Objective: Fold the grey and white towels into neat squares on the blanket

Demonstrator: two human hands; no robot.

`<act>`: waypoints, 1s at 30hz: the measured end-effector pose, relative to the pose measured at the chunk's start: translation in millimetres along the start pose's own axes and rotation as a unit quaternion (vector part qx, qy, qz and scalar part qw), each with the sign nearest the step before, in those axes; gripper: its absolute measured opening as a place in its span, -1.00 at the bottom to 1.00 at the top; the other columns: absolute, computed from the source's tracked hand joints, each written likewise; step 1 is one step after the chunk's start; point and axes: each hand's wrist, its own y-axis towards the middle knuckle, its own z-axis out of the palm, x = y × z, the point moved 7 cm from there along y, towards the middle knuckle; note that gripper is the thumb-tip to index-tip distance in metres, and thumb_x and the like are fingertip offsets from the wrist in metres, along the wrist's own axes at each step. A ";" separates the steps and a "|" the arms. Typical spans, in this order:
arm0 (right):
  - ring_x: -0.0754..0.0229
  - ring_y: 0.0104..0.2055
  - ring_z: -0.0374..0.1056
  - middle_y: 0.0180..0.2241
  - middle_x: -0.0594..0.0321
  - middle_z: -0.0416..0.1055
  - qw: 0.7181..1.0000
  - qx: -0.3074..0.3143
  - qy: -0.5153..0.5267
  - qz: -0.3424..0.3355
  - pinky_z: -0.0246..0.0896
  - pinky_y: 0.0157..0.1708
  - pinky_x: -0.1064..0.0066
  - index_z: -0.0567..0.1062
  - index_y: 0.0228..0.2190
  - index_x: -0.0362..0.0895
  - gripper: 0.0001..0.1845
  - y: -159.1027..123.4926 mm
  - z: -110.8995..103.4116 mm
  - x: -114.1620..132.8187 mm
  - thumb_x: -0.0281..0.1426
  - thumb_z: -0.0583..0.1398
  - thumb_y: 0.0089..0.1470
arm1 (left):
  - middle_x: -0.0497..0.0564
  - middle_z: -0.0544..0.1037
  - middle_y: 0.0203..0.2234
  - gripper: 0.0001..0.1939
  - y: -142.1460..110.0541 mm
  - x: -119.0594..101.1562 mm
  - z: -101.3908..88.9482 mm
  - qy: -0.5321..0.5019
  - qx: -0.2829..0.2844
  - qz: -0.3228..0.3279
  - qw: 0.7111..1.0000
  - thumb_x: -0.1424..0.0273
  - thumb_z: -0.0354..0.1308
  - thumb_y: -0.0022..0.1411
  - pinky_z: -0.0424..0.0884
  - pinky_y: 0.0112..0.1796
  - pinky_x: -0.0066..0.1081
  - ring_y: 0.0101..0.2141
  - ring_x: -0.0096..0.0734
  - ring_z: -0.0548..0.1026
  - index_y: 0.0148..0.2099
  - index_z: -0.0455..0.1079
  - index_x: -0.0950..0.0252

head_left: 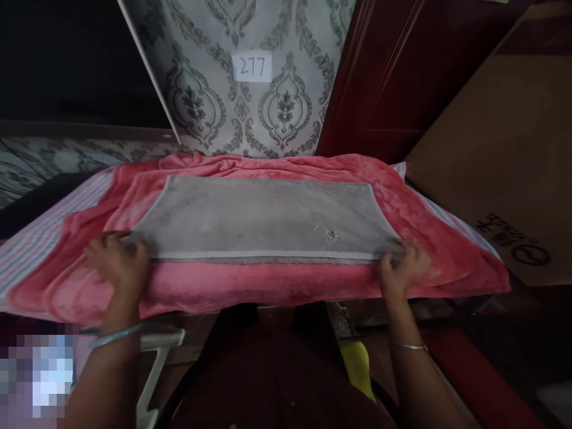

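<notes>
A grey towel (268, 217) with pale edging and a small mark near its right side lies flat over a pink plush blanket (268, 283). Along its front, a second grey layer peeks out below the pale edge, so it looks folded. My left hand (120, 257) is closed on the towel's near left corner, slightly blurred. At the near right corner, my right hand (403, 265) grips the cloth between thumb and fingers. Both fingertips are partly hidden by the hands and the towel.
Striped cloth (58, 229) shows at the blanket's left side. A large cardboard box (496, 155) stands at the right, beside a dark red door (379, 77). Behind are patterned wallpaper with a "277" paper label (252, 66) and a dark screen (80, 65).
</notes>
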 end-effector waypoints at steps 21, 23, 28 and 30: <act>0.03 -0.01 0.37 -0.07 0.13 0.53 0.917 0.285 0.236 -0.148 0.26 0.03 0.10 0.61 -0.13 -0.01 -0.72 -80.5 93.2 158.6 -0.40 0.10 0.28 | 0.17 0.57 -0.11 -0.77 -129.8 -154.3 83.8 -0.174 0.127 0.434 0.875 0.45 0.01 0.39 0.45 -0.05 -0.11 -0.07 -0.17 0.48 -0.05 0.49 0.28; 0.03 -0.05 0.37 -0.12 0.13 0.53 0.923 0.268 0.233 -0.147 0.28 -0.02 0.11 0.62 -0.16 -0.01 -0.71 -81.5 91.6 158.8 -0.42 0.09 0.29 | 0.14 0.57 -0.19 -0.77 -131.0 -155.3 82.2 -0.164 0.118 0.440 0.875 0.48 0.00 0.39 0.44 -0.13 -0.18 -0.15 -0.20 0.47 -0.10 0.49 0.28; 0.07 -0.17 0.37 -0.26 0.15 0.52 0.933 0.207 0.234 -0.176 0.27 -0.17 0.19 0.62 -0.23 -0.05 -0.73 -83.1 83.0 161.0 -0.45 0.11 0.28 | 0.12 0.55 -0.26 -0.76 -132.8 -154.0 78.8 -0.128 0.094 0.454 0.877 0.50 -0.01 0.38 0.36 -0.22 -0.24 -0.21 -0.21 0.42 -0.13 0.50 0.27; 0.08 -0.17 0.37 -0.26 0.15 0.51 0.935 0.190 0.238 -0.184 0.26 -0.17 0.21 0.62 -0.23 -0.06 -0.74 -83.7 79.9 161.6 -0.46 0.11 0.29 | 0.12 0.55 -0.28 -0.76 -133.4 -152.7 78.1 -0.121 0.088 0.456 0.877 0.51 -0.01 0.38 0.33 -0.24 -0.25 -0.22 -0.21 0.41 -0.13 0.50 0.27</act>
